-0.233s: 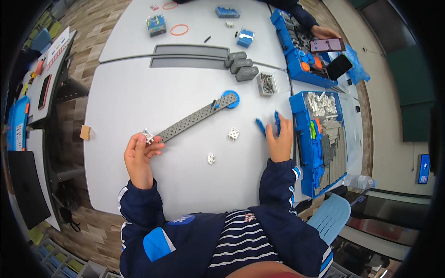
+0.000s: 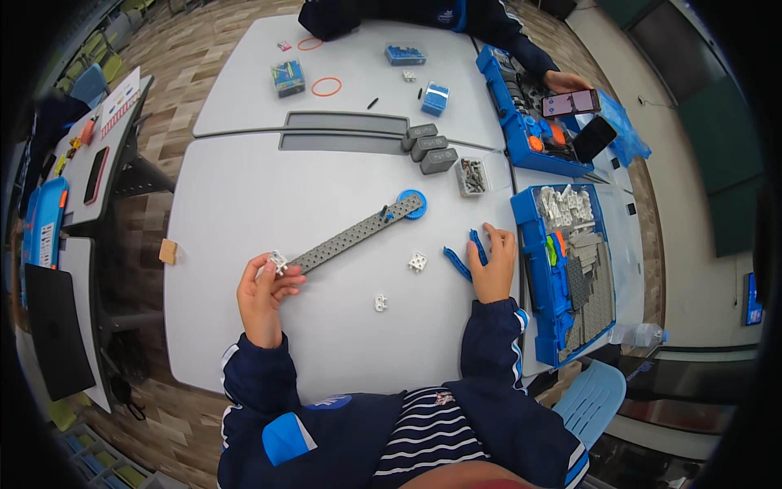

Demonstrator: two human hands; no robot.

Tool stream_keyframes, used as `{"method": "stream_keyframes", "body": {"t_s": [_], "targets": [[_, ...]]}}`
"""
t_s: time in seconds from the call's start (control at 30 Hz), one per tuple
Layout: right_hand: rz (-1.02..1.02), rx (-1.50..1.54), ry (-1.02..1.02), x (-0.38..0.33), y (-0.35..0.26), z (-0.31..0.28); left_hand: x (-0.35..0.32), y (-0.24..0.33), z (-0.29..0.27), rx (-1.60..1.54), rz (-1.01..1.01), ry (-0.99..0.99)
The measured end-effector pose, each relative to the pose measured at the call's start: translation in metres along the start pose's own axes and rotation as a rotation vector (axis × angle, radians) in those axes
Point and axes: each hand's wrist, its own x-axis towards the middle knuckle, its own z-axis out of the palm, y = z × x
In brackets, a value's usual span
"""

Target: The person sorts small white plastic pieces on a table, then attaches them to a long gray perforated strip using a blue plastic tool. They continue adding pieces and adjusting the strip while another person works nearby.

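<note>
Nearby, two white pieces lie loose on the tabletop. The left hand pinches a third piece; whether the right hand grips the blue tool, I cannot tell. From there one gray beam slants far-right to a blue wheel; beyond stand three faintly marked gray blocks.

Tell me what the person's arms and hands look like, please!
The left sleeve and right sleeve are long and navy-blue, with white stripes along the outer sides; bright blue shows beside the white on the right one. The left hand and right hand are bare, with no gloves.
</note>
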Motion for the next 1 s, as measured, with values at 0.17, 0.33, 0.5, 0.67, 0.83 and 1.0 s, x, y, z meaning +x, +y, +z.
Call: {"method": "stream_keyframes", "body": {"t_s": [0.17, 0.33, 0.5, 0.67, 0.83, 1.0], "targets": [[0.034, 0.092, -0.012, 0.003, -0.003, -0.003, -0.001, 0.003, 0.001, 0.022, 0.003, -0.003], [0.036, 0.119, -0.022, 0.009, -0.004, -0.002, 0.003, 0.005, 0.005, 0.041, 0.014, -0.019], [0.062, 0.113, -0.035, 0.009, -0.003, -0.002, 0.003, 0.003, 0.004, 0.041, 0.022, -0.025], [0.034, 0.142, -0.009, 0.008, -0.002, 0.0, 0.003, 0.001, 0.003, 0.114, 0.045, -0.049], [0.011, 0.141, 0.016, 0.01, 0.0, 0.001, 0.005, 0.003, 0.003, 0.263, 0.116, -0.044], [-0.103, 0.131, 0.132, 0.007, -0.024, -0.01, 0.0, -0.003, -0.006, 0.322, 0.1, 0.009]]}}
